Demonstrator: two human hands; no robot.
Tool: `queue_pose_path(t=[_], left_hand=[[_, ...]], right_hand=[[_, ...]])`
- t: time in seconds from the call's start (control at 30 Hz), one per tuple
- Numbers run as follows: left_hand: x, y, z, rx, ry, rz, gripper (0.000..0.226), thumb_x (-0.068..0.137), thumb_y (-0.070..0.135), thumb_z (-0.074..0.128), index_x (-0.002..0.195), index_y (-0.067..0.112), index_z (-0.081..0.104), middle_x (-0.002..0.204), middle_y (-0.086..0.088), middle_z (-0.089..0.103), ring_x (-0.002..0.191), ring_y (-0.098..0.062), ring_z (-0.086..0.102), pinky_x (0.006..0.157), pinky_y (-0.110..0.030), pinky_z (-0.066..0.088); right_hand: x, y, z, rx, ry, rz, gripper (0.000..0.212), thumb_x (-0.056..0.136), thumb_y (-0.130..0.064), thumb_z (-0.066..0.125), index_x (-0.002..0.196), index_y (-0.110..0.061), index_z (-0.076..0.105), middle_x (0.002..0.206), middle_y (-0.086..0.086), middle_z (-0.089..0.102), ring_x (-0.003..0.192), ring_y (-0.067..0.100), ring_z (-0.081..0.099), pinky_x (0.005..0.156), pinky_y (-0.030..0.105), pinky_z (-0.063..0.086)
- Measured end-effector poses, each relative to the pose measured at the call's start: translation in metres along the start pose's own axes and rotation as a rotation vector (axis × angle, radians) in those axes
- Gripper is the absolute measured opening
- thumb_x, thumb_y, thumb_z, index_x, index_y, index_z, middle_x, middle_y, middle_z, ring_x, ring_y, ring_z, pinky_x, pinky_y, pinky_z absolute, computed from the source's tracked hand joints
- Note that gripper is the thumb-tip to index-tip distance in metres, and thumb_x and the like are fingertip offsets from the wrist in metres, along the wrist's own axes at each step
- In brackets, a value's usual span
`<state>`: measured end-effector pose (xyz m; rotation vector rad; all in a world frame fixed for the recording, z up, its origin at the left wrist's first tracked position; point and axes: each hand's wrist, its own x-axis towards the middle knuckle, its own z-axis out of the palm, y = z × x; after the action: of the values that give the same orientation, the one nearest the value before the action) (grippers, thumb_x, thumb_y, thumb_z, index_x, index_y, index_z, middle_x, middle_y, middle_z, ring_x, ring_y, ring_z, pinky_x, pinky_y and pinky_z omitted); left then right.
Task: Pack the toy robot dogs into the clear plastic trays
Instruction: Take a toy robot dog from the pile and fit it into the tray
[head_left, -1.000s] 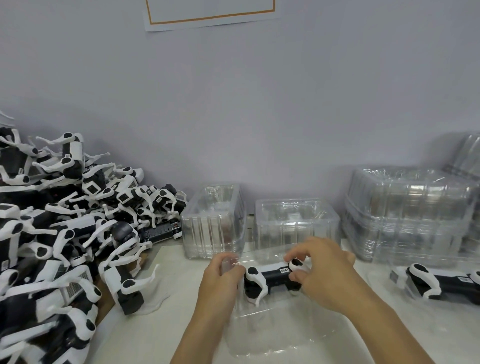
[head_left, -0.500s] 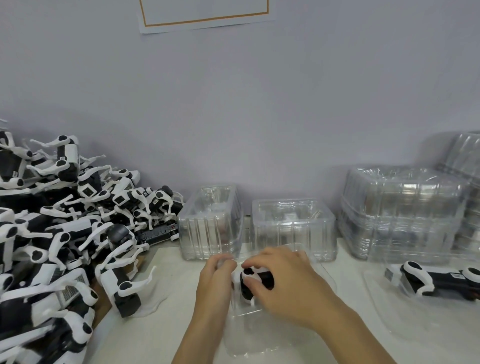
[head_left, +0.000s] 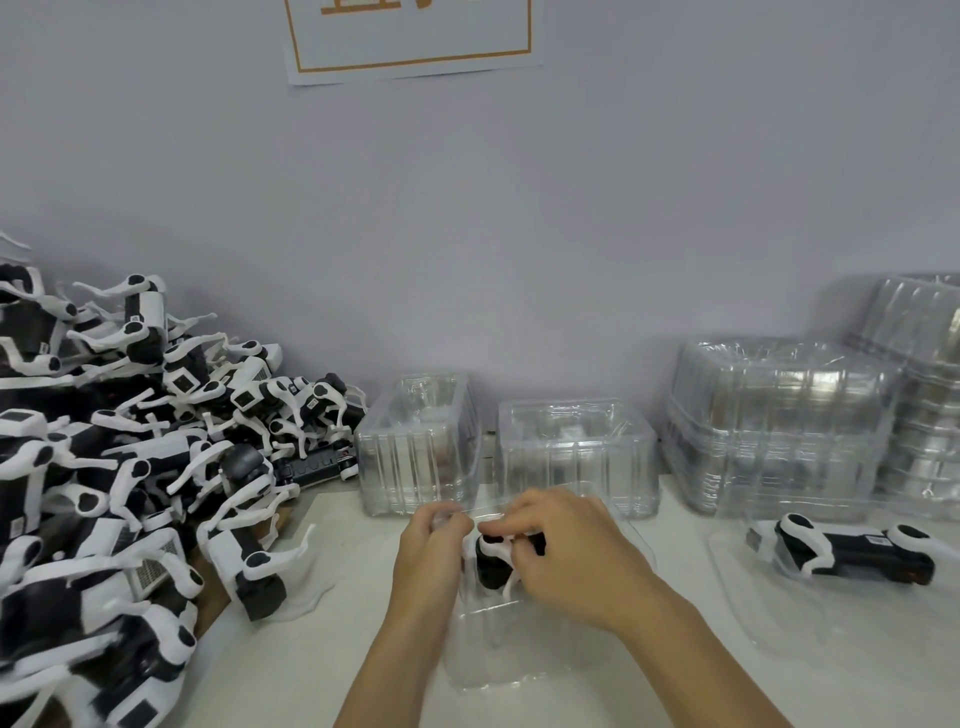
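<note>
A black-and-white toy robot dog (head_left: 491, 564) sits in a clear plastic tray (head_left: 493, 654) on the white table in front of me. My right hand (head_left: 566, 558) covers most of the dog from the right, fingers curled over its white leg. My left hand (head_left: 431, 545) grips the tray's left rim at the dog's end. A second robot dog (head_left: 852, 552) lies on its side in another clear tray (head_left: 769, 618) at the right.
A big heap of robot dogs (head_left: 114, 467) fills the left side of the table. Two empty clear trays (head_left: 418, 452) (head_left: 576, 449) stand against the wall, with tall stacks of trays (head_left: 779, 426) further right.
My right hand slid left along the dog and now hides its body. The dog sank deeper into the tray. The view tilted upward slightly.
</note>
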<state>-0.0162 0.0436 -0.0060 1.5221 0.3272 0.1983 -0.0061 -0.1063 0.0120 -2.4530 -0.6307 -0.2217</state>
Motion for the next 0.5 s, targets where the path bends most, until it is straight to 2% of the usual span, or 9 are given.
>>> queue_pose_path(t=[0.07, 0.13, 0.2, 0.27, 0.33, 0.43, 0.5], left_hand=[[-0.001, 0.001, 0.000, 0.002, -0.005, -0.004, 0.017, 0.091, 0.015, 0.058, 0.102, 0.024, 0.065, 0.104, 0.010, 0.063, 0.094, -0.003, 0.055, 0.071, -0.027, 0.042], [-0.002, 0.001, 0.000, 0.002, -0.008, -0.003, 0.016, 0.090, 0.014, 0.060, 0.101, 0.023, 0.066, 0.102, 0.010, 0.063, 0.093, -0.003, 0.056, 0.072, -0.027, 0.044], [-0.003, 0.002, 0.000, 0.005, -0.009, 0.001, 0.017, 0.090, 0.013, 0.060, 0.102, 0.023, 0.065, 0.101, 0.010, 0.063, 0.092, -0.002, 0.056, 0.071, -0.027, 0.043], [-0.003, 0.002, 0.000, -0.003, -0.010, -0.003, 0.018, 0.090, 0.011, 0.060, 0.102, 0.023, 0.065, 0.102, 0.007, 0.063, 0.092, -0.005, 0.057, 0.071, -0.028, 0.045], [-0.004, 0.003, 0.000, -0.009, -0.003, -0.008, 0.020, 0.090, 0.010, 0.060, 0.104, 0.023, 0.065, 0.105, 0.004, 0.063, 0.092, -0.007, 0.058, 0.074, -0.031, 0.047], [-0.006, 0.002, 0.000, -0.003, 0.057, 0.037, 0.020, 0.092, 0.012, 0.060, 0.109, 0.024, 0.061, 0.107, 0.007, 0.061, 0.088, -0.002, 0.056, 0.069, -0.024, 0.043], [-0.008, 0.002, -0.002, 0.034, 0.157, 0.101, 0.021, 0.093, 0.015, 0.061, 0.112, 0.025, 0.062, 0.107, 0.005, 0.062, 0.084, -0.001, 0.055, 0.066, -0.022, 0.040]], right_hand=[[-0.001, 0.000, 0.000, -0.012, -0.004, 0.013, 0.052, 0.086, -0.016, 0.041, 0.115, -0.051, 0.067, 0.106, -0.024, 0.062, 0.105, 0.005, 0.052, 0.100, 0.032, 0.039], [-0.003, -0.002, 0.000, -0.026, 0.015, 0.022, 0.055, 0.084, -0.015, 0.041, 0.115, -0.053, 0.066, 0.105, -0.024, 0.064, 0.103, 0.006, 0.054, 0.098, 0.031, 0.040], [-0.006, -0.006, 0.001, -0.068, 0.063, 0.001, 0.052, 0.082, -0.017, 0.041, 0.113, -0.049, 0.068, 0.103, -0.023, 0.066, 0.098, 0.005, 0.055, 0.093, 0.027, 0.037], [-0.009, -0.008, 0.003, -0.112, 0.131, -0.011, 0.048, 0.081, -0.019, 0.039, 0.108, -0.043, 0.070, 0.100, -0.021, 0.065, 0.093, 0.005, 0.053, 0.080, 0.020, 0.035], [-0.012, -0.008, 0.004, -0.135, 0.198, 0.015, 0.038, 0.084, -0.021, 0.043, 0.101, -0.036, 0.073, 0.096, -0.019, 0.062, 0.092, 0.005, 0.050, 0.073, 0.017, 0.034], [-0.016, -0.010, 0.003, -0.193, 0.306, 0.092, 0.027, 0.082, -0.021, 0.044, 0.076, -0.026, 0.070, 0.075, -0.012, 0.057, 0.081, 0.012, 0.050, 0.064, 0.022, 0.030], [-0.020, -0.018, 0.003, -0.224, 0.371, 0.160, 0.024, 0.074, -0.023, 0.037, 0.056, -0.018, 0.052, 0.053, -0.005, 0.043, 0.061, 0.019, 0.042, 0.055, 0.026, 0.020]])
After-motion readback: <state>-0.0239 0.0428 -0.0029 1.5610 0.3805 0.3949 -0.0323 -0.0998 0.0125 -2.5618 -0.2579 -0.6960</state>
